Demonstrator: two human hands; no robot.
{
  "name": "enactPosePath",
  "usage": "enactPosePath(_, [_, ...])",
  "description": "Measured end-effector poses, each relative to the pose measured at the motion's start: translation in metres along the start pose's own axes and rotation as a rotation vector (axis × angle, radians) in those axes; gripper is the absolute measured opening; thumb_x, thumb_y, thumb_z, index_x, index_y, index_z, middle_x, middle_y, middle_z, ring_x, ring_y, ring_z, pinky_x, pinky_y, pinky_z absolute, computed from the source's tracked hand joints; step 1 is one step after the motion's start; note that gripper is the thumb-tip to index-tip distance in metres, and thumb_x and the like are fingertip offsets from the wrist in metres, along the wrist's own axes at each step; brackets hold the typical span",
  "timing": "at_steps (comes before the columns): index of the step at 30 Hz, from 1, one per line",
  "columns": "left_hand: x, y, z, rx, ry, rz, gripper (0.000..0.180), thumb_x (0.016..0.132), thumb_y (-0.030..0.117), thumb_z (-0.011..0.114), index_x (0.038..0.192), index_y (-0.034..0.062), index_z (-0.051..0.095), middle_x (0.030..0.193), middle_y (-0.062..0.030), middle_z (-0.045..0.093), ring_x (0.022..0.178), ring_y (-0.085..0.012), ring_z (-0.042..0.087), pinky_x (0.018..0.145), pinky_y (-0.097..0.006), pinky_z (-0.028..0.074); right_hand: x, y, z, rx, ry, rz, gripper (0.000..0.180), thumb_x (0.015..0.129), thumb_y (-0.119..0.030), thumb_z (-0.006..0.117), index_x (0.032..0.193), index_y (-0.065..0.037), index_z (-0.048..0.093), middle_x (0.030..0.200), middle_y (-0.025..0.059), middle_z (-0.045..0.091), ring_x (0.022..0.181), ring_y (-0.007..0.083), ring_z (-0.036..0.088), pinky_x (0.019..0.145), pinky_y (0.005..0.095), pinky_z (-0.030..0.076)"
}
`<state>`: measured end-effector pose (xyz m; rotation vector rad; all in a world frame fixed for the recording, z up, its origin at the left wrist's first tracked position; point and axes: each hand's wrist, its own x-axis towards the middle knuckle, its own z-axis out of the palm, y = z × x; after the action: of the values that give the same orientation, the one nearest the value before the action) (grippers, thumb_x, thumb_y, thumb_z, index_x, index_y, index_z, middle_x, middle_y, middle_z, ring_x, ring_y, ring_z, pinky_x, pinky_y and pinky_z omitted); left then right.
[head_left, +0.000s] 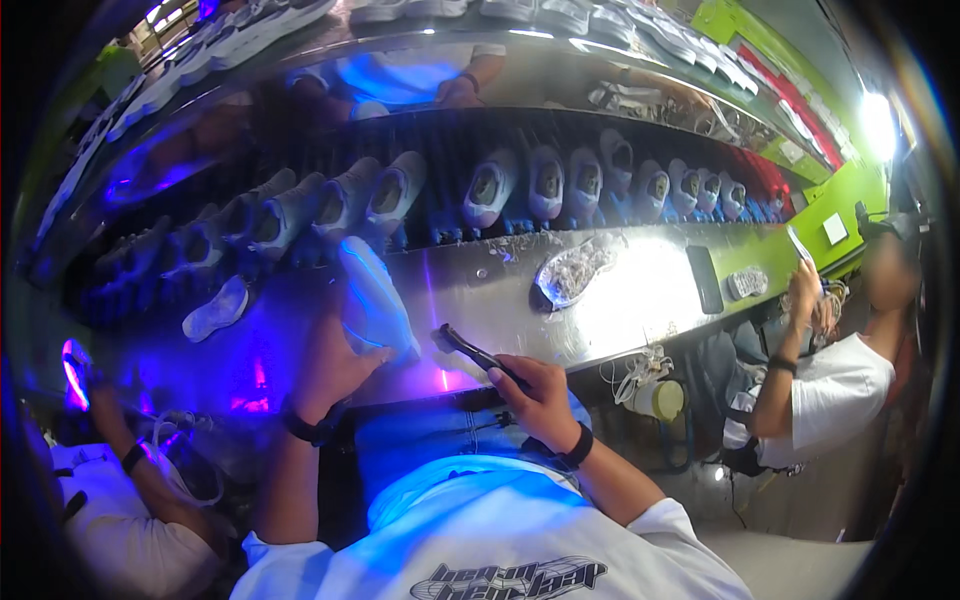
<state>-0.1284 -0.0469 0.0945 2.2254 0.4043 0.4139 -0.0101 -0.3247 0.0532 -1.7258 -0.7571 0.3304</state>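
My left hand [335, 365] is closed around a pale shoe [375, 295], held tilted above the metal bench with its narrow end pointing away from me. Blue light falls on the shoe. In my right hand [540, 400] is a brush [470, 348] with a dark handle. Its bristle end points left toward the shoe, with a gap between them. A loose shoe sole [216, 308] lies on the bench left of the shoe. Farther right rests a sole-shaped piece [578, 270] covered in rough, crumpled whitish material.
Behind the metal bench [500, 285], a row of shoes [490, 190] stands on a dark conveyor. A dark flat object [704, 280] lies at the bench's right. Co-workers sit at both sides, the right one [830, 390] holding a pale tool. Soles line the upper shelf [400, 38].
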Motion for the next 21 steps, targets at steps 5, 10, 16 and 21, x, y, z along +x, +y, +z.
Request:
enactPosePath(5, [-0.033,0.011,0.009,-0.653,-0.073,-0.383,0.075,0.076,0.003,0.087,0.143,0.0008,0.052,0.126,-0.0111,0.066,0.117,-0.0248,0.067,0.098,-0.043,0.055,0.003,-0.038,-0.019,0.023,-0.040,-0.025,0.024,0.099,-0.017,0.073,0.111,0.004,0.075,0.078,0.0129,0.069,0.065,0.0185,0.062,0.060,0.0322,0.046])
enactPosePath(10, [-0.057,0.049,0.014,-0.795,-0.143,-0.316,0.074,0.079,0.006,0.083,0.146,0.0032,0.053,0.129,-0.0052,0.062,0.122,-0.0177,0.059,0.108,-0.035,0.047,0.009,-0.060,-0.022,-0.074,-0.037,-0.122,0.018,0.097,-0.013,0.073,0.108,0.001,0.075,0.077,0.0167,0.066,0.060,0.0277,0.063,0.055,0.0378,0.045])
enactPosePath(16, [-0.063,0.060,0.014,-0.756,-0.165,-0.315,0.106,0.075,0.013,0.081,0.165,-0.0032,0.028,0.155,-0.0124,0.051,0.140,-0.0215,0.050,0.120,-0.036,0.036,-0.002,-0.061,-0.034,-0.149,-0.071,-0.151,0.016,0.096,-0.013,0.072,0.105,0.000,0.075,0.076,0.0158,0.065,0.057,0.0312,0.062,0.054,0.0393,0.045])
enactPosePath(21, [-0.066,0.071,0.010,-0.755,-0.170,-0.220,0.094,0.079,0.009,0.086,0.160,-0.0002,0.040,0.143,-0.0069,0.058,0.133,-0.0184,0.054,0.113,-0.035,0.044,0.005,-0.066,-0.037,-0.244,-0.026,-0.153,0.017,0.095,-0.014,0.073,0.104,0.000,0.075,0.074,0.0152,0.063,0.054,0.0313,0.059,0.052,0.0397,0.043])
